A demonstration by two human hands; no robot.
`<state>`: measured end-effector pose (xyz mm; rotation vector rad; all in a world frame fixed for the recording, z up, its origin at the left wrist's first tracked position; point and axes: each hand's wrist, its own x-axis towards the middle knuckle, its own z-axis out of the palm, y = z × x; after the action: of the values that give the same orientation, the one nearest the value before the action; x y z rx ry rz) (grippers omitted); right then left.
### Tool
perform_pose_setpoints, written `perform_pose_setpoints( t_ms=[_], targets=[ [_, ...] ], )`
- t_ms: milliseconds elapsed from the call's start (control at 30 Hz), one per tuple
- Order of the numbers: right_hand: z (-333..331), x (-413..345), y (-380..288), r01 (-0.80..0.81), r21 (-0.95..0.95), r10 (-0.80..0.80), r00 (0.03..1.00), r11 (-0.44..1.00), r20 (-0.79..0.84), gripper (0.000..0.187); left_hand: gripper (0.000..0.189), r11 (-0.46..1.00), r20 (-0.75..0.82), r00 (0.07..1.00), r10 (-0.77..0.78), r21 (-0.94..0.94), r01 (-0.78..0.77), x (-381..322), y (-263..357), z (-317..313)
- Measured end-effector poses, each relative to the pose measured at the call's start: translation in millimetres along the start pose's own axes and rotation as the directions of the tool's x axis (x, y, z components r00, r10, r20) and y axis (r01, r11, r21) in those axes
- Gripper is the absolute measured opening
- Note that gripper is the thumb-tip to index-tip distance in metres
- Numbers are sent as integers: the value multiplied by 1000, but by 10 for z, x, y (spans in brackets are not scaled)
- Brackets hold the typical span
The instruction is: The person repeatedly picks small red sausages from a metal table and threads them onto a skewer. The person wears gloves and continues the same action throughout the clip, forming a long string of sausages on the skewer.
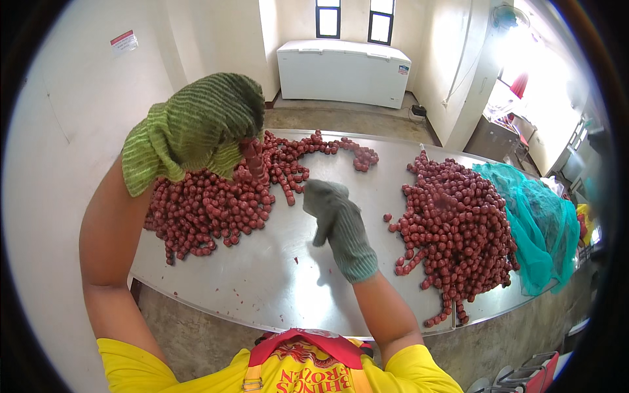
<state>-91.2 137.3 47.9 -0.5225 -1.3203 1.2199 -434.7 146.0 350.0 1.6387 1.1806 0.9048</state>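
Note:
My left hand (201, 123), in a loose green striped knit glove, is raised over the left heap of small round red sausage links (211, 211). A blurred strand of links (254, 159) hangs from its fingers, whose tips are hidden. My right hand (339, 216) wears a grey-green ribbed knit glove. It hovers over the middle of the metal table (275, 275), thumb apart from the bent fingers, with nothing visible in it. A thin trail of linked sausages (319, 143) curves along the far edge of the table. A larger heap of links (457, 226) lies to the right.
Teal netting (535, 231) drapes over the table's right end. Small red scraps (236, 294) dot the near surface. Beyond the table stand a white chest freezer (344, 73) and a wall-side fan (511, 17). A red-backed chair (540, 373) is at lower right.

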Motion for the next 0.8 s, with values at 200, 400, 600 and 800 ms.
perform_pose_setpoints(
  t_ms=[200, 400, 600, 800],
  targets=[
    [623, 632, 87, 341, -875, -252, 931, 344, 264, 31, 52, 998, -23, 1000, -3, 57, 4, 95, -35, 60],
    [1040, 43, 543, 482, -715, -229, 875, 506, 427, 16, 52, 409, 189, 976, 111, 886, -218, 46, -243, -97],
    [602, -328, 349, 288, -843, 212, 884, 455, 417, 24, 74, 901, 72, 990, -124, -409, 143, -410, -1354, -435],
    [315, -938, -109, 158, -828, 180, 938, 538, 296, 18, 52, 921, 95, 981, -171, -338, 193, -531, -1870, -222]
  ],
)
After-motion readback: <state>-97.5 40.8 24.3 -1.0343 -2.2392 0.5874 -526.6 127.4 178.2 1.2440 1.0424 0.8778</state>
